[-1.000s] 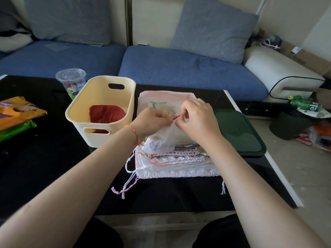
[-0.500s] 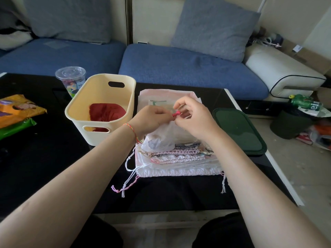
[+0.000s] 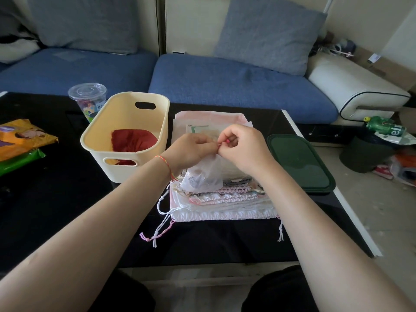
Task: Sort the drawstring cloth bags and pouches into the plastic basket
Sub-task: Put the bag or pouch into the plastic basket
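A small sheer white pouch [image 3: 203, 175] hangs from both my hands above a stack of cloth drawstring bags [image 3: 221, 199] on the black table. My left hand [image 3: 190, 149] pinches the pouch's gathered top. My right hand [image 3: 244, 147] pinches its red drawstring [image 3: 226, 141] right beside the left fingers. The cream plastic basket [image 3: 126, 131] stands left of the stack with a red cloth bag [image 3: 132, 140] inside it.
A lidded clear cup [image 3: 89, 102] stands behind the basket. Orange and green packets [image 3: 20, 143] lie at the far left. A dark green lid [image 3: 299, 163] lies right of the stack near the table's right edge [image 3: 351, 217]. A blue sofa runs behind.
Both hands stay at the pouch's top. The right hand's fingers have shifted slightly along the red drawstring, and the pouch's neck looks more gathered.
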### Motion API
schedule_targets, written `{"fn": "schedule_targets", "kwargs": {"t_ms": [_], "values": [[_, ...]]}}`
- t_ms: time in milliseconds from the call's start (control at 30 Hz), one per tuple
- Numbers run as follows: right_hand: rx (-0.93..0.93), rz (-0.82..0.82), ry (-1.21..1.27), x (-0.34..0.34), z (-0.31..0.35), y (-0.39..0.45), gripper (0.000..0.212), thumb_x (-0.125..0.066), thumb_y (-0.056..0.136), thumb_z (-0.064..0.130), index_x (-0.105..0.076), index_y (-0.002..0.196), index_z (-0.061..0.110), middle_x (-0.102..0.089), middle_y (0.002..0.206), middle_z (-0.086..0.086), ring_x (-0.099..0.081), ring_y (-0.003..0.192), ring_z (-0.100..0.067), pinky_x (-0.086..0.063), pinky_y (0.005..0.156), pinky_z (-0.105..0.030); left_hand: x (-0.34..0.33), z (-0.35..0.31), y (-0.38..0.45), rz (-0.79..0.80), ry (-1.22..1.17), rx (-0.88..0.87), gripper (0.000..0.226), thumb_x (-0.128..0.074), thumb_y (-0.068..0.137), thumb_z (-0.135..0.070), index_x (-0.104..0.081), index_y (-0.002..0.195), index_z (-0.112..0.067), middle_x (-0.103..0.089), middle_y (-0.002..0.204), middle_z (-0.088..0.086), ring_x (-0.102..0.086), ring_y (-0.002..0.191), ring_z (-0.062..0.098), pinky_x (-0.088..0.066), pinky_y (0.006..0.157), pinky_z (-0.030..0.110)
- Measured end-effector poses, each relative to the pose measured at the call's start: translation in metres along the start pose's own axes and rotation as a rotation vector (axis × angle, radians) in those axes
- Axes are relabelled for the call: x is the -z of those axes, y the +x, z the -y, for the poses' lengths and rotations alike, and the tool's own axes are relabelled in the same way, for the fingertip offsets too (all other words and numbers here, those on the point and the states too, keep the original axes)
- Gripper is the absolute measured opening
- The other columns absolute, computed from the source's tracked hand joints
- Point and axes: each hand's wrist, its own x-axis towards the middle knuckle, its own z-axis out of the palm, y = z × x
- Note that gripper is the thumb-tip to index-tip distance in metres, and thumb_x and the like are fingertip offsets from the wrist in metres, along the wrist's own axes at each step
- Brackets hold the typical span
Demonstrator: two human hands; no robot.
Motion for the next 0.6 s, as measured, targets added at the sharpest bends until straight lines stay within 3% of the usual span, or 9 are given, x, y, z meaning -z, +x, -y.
{"fn": "schedule_targets", "kwargs": {"t_ms": [67, 233, 400, 600], "values": [[-0.016, -0.003, 0.022, 0.001, -0.001, 0.001, 0.017, -0.069, 0.078, 0.005, -0.07, 0.078, 0.022, -0.066, 0.073, 0.013, -0.059, 0.064, 0.005, -0.045, 0.064, -0.007, 0.0, 0.002, -0.001, -0.024, -0.015, 0.001, 0.014, -0.067, 0.086, -0.02, -0.073, 0.085, -0.007, -0.063, 0.078, 0.004, -0.049, 0.072, 0.013, -0.038, 0.064, 0.025], [-0.101, 0.086, 0.171, 0.011, -0.004, 0.004, 0.014, -0.07, 0.087, 0.002, -0.074, 0.089, 0.015, -0.074, 0.079, 0.0, -0.073, 0.073, -0.011, -0.06, 0.08, -0.031, 0.005, 0.007, 0.0, -0.098, 0.03, -0.044, 0.011, -0.071, 0.083, -0.02, -0.075, 0.08, -0.011, -0.07, 0.082, 0.015, -0.053, 0.072, 0.014, -0.043, 0.068, 0.03], [-0.098, 0.09, -0.009, 0.011, -0.006, 0.002, 0.013, -0.065, 0.091, 0.007, -0.072, 0.093, 0.019, -0.069, 0.073, 0.01, -0.072, 0.076, -0.009, -0.058, 0.084, -0.037, 0.002, 0.006, 0.001, -0.085, 0.141, -0.135, 0.011, -0.071, 0.086, -0.017, -0.075, 0.085, -0.006, -0.073, 0.089, 0.016, -0.06, 0.078, 0.017, -0.051, 0.083, 0.039], [-0.023, -0.014, -0.125, 0.006, -0.004, 0.001, 0.011, -0.066, 0.091, 0.015, -0.067, 0.08, 0.019, -0.067, 0.069, 0.009, -0.067, 0.073, -0.012, -0.055, 0.075, -0.034, 0.001, 0.008, 0.004, -0.121, 0.199, -0.152, 0.011, -0.071, 0.086, -0.02, -0.074, 0.083, -0.01, -0.074, 0.085, 0.009, -0.063, 0.078, 0.019, -0.05, 0.079, 0.032]]}}
